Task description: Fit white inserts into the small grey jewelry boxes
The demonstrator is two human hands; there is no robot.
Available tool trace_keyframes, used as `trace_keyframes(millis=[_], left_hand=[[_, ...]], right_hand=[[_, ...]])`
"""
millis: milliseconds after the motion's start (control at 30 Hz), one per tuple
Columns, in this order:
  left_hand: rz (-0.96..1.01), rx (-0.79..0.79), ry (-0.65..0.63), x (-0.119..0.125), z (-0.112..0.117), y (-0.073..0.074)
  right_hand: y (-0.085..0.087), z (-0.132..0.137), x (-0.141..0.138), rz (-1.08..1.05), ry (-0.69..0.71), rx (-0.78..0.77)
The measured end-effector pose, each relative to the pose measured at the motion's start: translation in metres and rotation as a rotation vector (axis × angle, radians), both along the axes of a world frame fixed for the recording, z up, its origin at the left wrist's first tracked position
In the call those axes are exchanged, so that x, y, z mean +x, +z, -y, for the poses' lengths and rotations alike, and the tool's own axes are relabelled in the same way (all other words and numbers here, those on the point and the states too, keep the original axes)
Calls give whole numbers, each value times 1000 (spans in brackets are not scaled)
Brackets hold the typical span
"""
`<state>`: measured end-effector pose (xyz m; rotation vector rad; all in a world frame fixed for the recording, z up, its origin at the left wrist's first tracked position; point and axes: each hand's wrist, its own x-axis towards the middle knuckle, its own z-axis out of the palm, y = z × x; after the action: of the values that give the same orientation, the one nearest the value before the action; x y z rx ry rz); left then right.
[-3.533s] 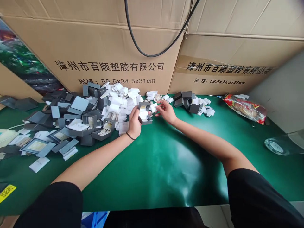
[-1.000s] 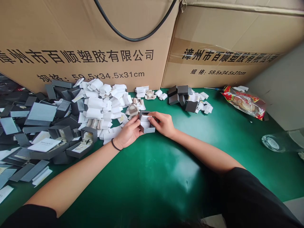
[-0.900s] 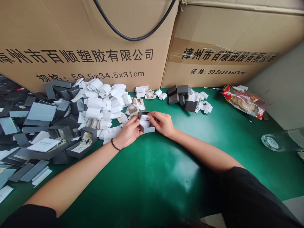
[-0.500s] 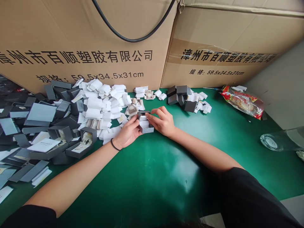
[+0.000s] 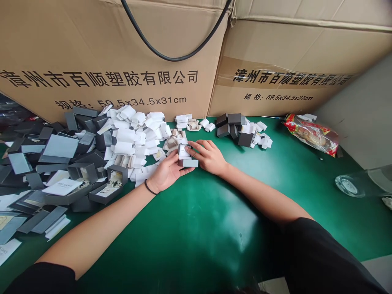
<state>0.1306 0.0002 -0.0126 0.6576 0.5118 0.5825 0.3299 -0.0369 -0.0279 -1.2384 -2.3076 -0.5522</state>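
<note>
My left hand (image 5: 164,174), a black band at its wrist, grips a small grey jewelry box (image 5: 189,163) from the left side. The box is held just above the green tabletop with its lid raised. A white printed insert (image 5: 183,152) shows inside the lid. From the right, my right hand (image 5: 212,158) has its thumb and fingers on the lid's edge and the insert; the thumb is partly hidden. Close behind my left hand lies a heap of white folded inserts (image 5: 124,135).
Dark grey boxes (image 5: 59,145), several open, are piled at the left. More dark boxes (image 5: 234,119) and white inserts sit behind my right hand. A red food packet (image 5: 312,134) and a lying clear glass (image 5: 352,185) are at the right. Large cartons (image 5: 107,45) line the back.
The box has tipped in my hands, so the white printed face in its lid now shows. My right fingers have shifted up along the lid. The view has tilted slightly.
</note>
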Motion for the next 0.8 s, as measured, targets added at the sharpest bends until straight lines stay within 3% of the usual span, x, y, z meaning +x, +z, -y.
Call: trace_keyframes(millis=[133,267,467,567,667,800], left_hand=[[-35,64,-49,-1,3,1],[-80,199,-147,-1,8,3],[-76,177,-124,0,12,7],[-78,186,-129,-1,12,6],[-78,207,-139,-2,11,5],[-77,181,-155,-3,8,5]], right_hand=[[2,-4,10,-225,140,53],[20,-26,14,-428,54,57],[36,-66,-15,10,83,-222],[38,-72,-23,59,136,-264],[45,-69,-17,-181,159,-280],[54,-50,3,-924,51,-433]])
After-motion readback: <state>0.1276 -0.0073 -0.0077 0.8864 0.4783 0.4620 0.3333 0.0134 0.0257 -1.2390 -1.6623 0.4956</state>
